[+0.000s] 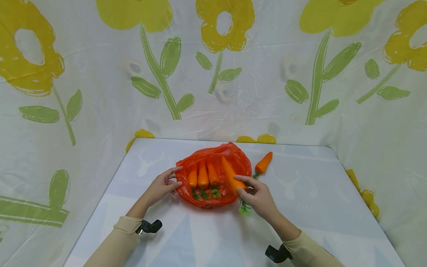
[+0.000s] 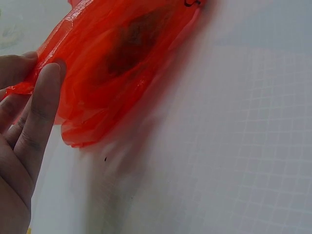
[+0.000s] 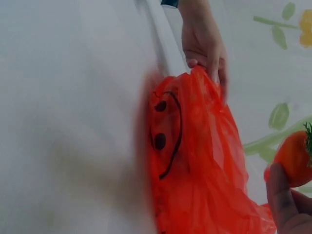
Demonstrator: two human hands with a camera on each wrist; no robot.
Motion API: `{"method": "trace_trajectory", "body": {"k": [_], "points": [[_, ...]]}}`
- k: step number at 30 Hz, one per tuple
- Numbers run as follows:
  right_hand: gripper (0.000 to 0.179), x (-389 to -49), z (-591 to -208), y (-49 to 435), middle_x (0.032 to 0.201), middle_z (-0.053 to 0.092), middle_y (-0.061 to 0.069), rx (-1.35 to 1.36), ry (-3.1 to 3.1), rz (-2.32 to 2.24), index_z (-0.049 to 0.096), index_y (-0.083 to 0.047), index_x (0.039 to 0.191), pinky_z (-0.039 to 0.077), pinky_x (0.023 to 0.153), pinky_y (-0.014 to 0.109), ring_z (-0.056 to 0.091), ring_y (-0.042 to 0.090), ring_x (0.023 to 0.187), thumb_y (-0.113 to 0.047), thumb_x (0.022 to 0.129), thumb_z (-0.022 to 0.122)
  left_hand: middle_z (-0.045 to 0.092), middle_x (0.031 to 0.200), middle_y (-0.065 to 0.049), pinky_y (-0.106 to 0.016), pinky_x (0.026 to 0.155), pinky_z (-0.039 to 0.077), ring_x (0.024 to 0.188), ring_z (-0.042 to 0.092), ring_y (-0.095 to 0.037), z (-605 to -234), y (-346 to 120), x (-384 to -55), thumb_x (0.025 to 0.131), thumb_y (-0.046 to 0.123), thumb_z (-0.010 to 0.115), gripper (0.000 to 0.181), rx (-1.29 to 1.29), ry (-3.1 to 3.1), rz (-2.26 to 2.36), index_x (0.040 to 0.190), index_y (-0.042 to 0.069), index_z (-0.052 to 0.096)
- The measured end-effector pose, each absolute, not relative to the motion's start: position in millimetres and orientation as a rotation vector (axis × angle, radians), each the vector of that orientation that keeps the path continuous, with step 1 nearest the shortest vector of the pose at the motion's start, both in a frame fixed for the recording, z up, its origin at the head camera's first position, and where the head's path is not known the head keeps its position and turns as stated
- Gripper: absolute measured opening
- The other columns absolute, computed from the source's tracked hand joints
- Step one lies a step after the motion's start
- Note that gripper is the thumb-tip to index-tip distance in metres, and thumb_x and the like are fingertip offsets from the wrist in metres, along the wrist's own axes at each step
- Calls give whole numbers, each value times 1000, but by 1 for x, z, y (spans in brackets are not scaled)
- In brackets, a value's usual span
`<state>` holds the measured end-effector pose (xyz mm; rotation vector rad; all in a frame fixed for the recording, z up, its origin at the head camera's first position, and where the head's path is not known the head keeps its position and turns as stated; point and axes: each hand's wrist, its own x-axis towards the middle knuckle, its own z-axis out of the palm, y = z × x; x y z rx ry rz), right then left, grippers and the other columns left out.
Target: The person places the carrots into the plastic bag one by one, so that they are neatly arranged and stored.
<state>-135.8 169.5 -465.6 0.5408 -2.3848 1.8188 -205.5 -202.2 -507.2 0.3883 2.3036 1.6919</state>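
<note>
A red plastic bag (image 1: 230, 150) lies spread wide on the table, with several orange carrots (image 1: 202, 176) side by side in it, their green tops toward the person. My left hand (image 1: 161, 186) pinches the bag's left edge between thumb and fingers; in the left wrist view the fingers (image 2: 43, 105) hold a fold of the film. Over the bag's right side, my right hand (image 1: 257, 194) grips another carrot (image 1: 230, 174) near its leafy end, its tip pointing away and to the left. That carrot's thick end (image 3: 295, 158) shows in the right wrist view.
One more carrot (image 1: 264, 163) lies on the table just right of the bag, leaves toward the bag. The pale table (image 1: 300, 193) has rounded far corners. A curtain with yellow flowers (image 1: 223, 111) hangs behind and at both sides. Each wrist wears a black camera mount (image 1: 278, 254).
</note>
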Motion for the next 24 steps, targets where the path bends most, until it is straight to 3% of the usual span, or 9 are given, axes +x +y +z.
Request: {"method": "trace_trajectory", "body": {"k": [9,24], "points": [[32,-145,-464,149,122,68,12,411,-2462,1836,71,-10,128,58,81,24,64,25,97,-15,96,71,58,137,-19,-35,76,62,85,70,-25,-508,-201,-206,97,20,71,61,360,2306,1683,152,17,46],[32,-166,-463,121,117,70,4,223,-2600,1728,72,-17,127,56,80,29,60,22,97,-20,96,72,59,136,-18,-34,76,62,85,69,-24,-507,-202,-205,96,21,72,62,355,2294,1699,152,16,46]]}}
